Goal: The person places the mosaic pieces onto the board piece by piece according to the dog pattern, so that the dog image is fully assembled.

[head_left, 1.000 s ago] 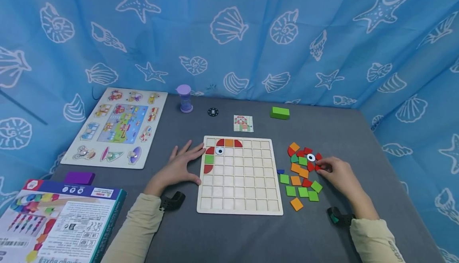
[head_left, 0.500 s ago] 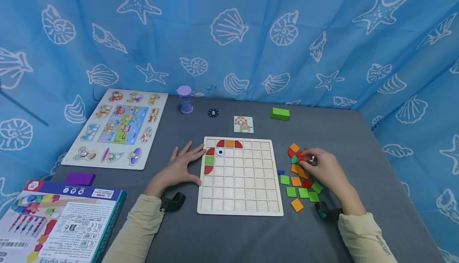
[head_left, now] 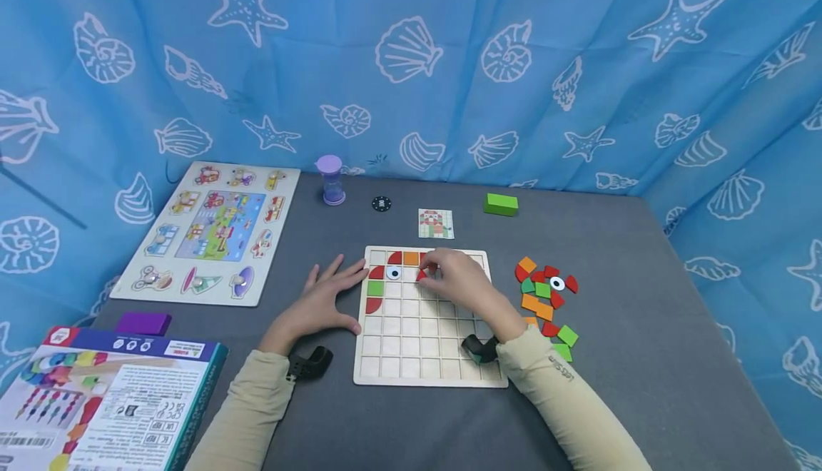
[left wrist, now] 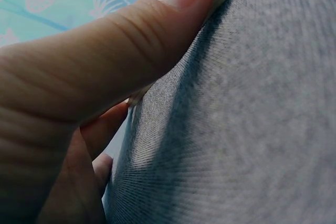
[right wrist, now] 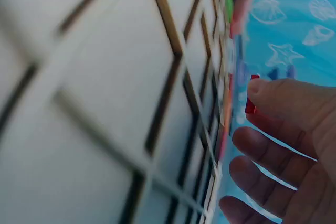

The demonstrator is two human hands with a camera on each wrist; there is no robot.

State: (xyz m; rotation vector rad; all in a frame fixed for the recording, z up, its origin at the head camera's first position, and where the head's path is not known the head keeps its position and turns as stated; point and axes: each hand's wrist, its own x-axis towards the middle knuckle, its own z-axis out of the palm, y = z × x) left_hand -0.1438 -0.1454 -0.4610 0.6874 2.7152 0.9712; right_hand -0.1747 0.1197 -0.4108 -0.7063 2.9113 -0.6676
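A square wooden grid board [head_left: 411, 346] lies in the middle, with red quarter-round tiles, an orange tile [head_left: 411, 258], a green tile [head_left: 375, 288] and a white eye tile [head_left: 393, 272] set near its far left corner. My left hand [head_left: 319, 305] rests against the board's left edge, fingers spread and thumb touching the side. Above the board's upper part, my right hand [head_left: 459, 280] pinches a red tile [right wrist: 253, 94] between thumb and finger. In the right wrist view that tile is held on edge, apart from the grid. Its exact shape is mostly hidden.
Loose red, green and orange tiles [head_left: 543, 311] and an eye tile lie right of the board. Behind it stand a picture card [head_left: 435, 224], black disc [head_left: 382, 204], sand timer [head_left: 332, 181] and green block [head_left: 501, 205]. A peg puzzle [head_left: 212, 235] and box [head_left: 109, 399] lie left.
My right hand has picked a red tile from the loose pile and carried it left over the board. My left hand has stayed at the board's edge.
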